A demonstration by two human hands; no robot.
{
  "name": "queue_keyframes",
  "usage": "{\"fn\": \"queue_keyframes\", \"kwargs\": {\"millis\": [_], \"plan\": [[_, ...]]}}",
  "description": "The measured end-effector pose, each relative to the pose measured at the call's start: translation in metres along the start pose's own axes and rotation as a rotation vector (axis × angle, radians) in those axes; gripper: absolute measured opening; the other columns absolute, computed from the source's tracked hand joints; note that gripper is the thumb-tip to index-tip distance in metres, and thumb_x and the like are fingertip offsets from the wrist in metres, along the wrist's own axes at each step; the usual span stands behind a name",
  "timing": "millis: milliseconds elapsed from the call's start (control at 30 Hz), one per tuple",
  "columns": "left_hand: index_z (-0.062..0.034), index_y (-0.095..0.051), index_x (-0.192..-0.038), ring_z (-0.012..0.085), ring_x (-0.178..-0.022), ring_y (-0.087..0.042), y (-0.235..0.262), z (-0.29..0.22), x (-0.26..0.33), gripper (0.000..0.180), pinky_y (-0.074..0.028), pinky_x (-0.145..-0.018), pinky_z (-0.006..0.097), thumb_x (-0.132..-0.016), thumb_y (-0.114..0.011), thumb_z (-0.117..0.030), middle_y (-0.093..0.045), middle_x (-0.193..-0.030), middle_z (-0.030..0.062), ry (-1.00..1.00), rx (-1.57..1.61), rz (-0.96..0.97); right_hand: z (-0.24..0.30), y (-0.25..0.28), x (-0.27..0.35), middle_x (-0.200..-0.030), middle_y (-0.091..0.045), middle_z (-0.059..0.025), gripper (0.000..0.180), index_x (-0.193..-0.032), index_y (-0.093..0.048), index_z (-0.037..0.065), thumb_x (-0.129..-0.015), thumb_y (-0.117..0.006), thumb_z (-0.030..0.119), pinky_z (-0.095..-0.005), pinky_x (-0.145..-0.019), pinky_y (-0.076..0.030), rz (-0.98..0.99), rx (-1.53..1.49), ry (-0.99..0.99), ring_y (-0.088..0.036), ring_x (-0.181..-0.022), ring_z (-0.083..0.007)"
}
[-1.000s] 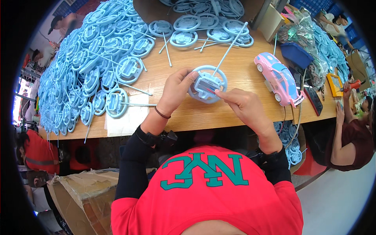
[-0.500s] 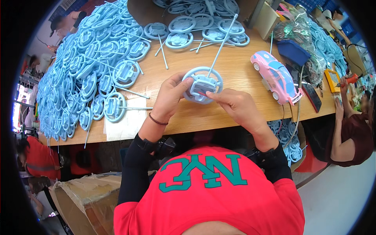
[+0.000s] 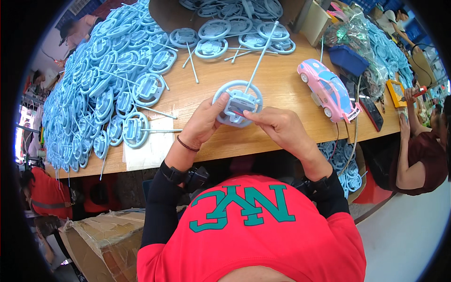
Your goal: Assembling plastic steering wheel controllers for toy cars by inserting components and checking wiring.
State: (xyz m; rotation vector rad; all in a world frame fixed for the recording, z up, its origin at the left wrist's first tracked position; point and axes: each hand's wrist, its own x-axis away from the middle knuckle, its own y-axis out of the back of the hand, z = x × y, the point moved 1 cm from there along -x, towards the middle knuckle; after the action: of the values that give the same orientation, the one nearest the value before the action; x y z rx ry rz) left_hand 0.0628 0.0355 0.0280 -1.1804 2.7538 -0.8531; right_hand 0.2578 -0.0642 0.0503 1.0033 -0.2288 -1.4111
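Over the front part of the table, my left hand (image 3: 202, 121) grips a light blue toy steering-wheel remote control (image 3: 240, 104) by its left rim, thumb on the front. Its long antenna (image 3: 263, 54) points up and away to the right. An open rectangular recess in the hub faces me. My right hand (image 3: 284, 129) is closed in a pinch at the recess's lower right edge. A thin red piece (image 3: 237, 113) runs from those fingertips into the recess; whether it is a wire or a tool's tip I cannot tell.
A big heap of similar wheels (image 3: 101, 94) covers the table's left side; more lie at the back. A pink toy car (image 3: 328, 89), a blue bin (image 3: 348, 61) and a dark phone-like slab (image 3: 371, 113) are at right. A co-worker (image 3: 418, 160) sits beyond, holding a red-handled tool.
The whole view has shifted slightly. Both hands keep their hold at the remote control, which has moved a little to the left.
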Motion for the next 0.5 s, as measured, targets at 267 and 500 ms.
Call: {"fn": "queue_keyframes", "kwargs": {"millis": [267, 500], "plan": [[0.0011, -0.055, -0.120, 0.0138, -0.094, -0.062, -0.001, 0.001, 0.004, 0.044, -0.050, -0.083, 0.028, -0.099, -0.048, -0.036, -0.064, -0.108, 0.0080, -0.111, -0.095, -0.044, 0.001, -0.007, 0.000, -0.084, -0.066, -0.0084, 0.034, -0.114, -0.067, 0.019, -0.083, -0.062, 0.007, -0.0373, -0.063, -0.049, 0.000, -0.029, -0.019, -0.064, -0.075, -0.0283], [-0.0001, -0.054, -0.125, 0.0213, -0.102, -0.058, 0.090, -0.060, 0.078, 0.035, -0.046, -0.089, 0.035, -0.096, -0.052, -0.019, -0.060, -0.116, 0.0155, -0.670, -1.125, -0.868, 0.002, -0.001, 0.001, -0.080, -0.063, -0.0092, 0.037, -0.116, -0.066, 0.016, -0.082, -0.061, 0.003, -0.0356, -0.063, -0.048, -0.008, -0.176, -0.090, -0.061, -0.071, -0.0260]]}}
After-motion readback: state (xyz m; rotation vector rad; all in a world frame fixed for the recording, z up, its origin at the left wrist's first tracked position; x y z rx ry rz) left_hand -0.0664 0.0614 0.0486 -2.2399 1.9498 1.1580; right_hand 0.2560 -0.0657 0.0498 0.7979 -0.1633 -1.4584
